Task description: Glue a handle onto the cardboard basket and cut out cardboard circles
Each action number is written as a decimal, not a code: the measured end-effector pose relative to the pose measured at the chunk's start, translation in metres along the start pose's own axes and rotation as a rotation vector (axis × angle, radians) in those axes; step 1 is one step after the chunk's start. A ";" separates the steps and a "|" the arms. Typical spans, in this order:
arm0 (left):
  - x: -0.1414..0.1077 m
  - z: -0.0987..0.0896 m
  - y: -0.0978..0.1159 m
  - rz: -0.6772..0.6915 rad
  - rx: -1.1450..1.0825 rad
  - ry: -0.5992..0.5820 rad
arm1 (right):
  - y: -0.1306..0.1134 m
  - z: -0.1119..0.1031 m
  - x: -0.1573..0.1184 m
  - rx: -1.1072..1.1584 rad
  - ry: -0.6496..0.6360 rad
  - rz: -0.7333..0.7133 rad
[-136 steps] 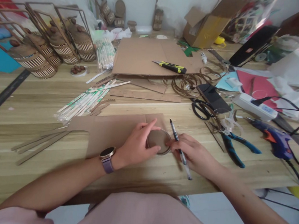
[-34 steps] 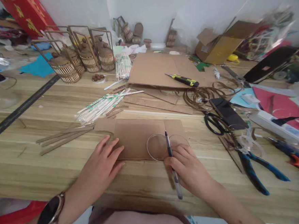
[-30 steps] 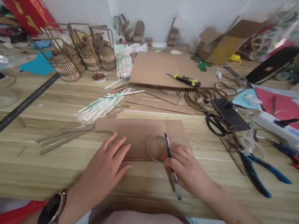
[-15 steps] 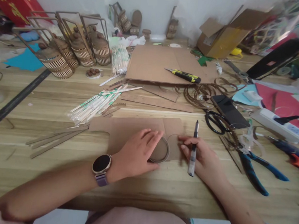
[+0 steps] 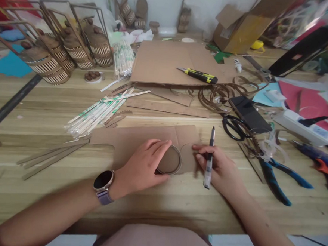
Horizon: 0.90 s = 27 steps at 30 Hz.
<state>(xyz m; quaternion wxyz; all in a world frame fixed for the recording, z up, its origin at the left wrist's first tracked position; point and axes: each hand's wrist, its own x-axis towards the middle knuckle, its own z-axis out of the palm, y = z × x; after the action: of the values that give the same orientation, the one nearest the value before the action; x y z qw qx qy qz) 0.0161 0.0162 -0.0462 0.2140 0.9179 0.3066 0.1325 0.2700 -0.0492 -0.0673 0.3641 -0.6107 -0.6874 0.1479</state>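
Note:
A thin round cardboard ring (image 5: 180,161) lies on a brown cardboard piece (image 5: 136,136). My left hand (image 5: 144,161) grips the ring's left side, thumb at the near edge and fingers over the far edge. A curved pen line runs on the cardboard just right of the ring. In my right hand (image 5: 219,166) is a black pen (image 5: 210,154), held between the fingers with its dark end pointing away from me. The right fingertips rest at the right edge of the cardboard piece.
Wrapped chopsticks (image 5: 98,113) and cardboard strips (image 5: 55,154) lie left. Behind is a cardboard sheet (image 5: 163,59) bearing a utility knife (image 5: 199,75). Scissors (image 5: 233,128), a phone (image 5: 250,114), pliers (image 5: 275,179) and a glue gun (image 5: 318,162) lie right. Several lantern-like models (image 5: 48,66) stand back left.
The whole view has shifted a little, so things appear slightly further left and up. Both hands keep about the same hold on the ring and the pen.

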 end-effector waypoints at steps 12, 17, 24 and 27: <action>-0.003 0.004 -0.004 -0.034 -0.045 -0.017 | -0.002 -0.001 0.001 -0.003 -0.002 -0.019; -0.003 0.003 -0.005 -0.058 -0.061 -0.021 | -0.004 -0.003 0.002 -0.028 -0.029 -0.027; -0.004 -0.001 -0.004 -0.040 -0.102 -0.005 | -0.004 -0.003 0.002 -0.031 -0.031 -0.035; -0.004 -0.001 -0.005 -0.040 -0.125 0.002 | -0.003 -0.003 0.002 -0.038 -0.037 -0.036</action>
<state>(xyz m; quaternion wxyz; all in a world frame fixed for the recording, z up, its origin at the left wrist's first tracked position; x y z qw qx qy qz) 0.0101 0.0174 -0.0485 0.2734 0.8963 0.3161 0.1481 0.2699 -0.0484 -0.0622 0.3421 -0.6023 -0.7076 0.1397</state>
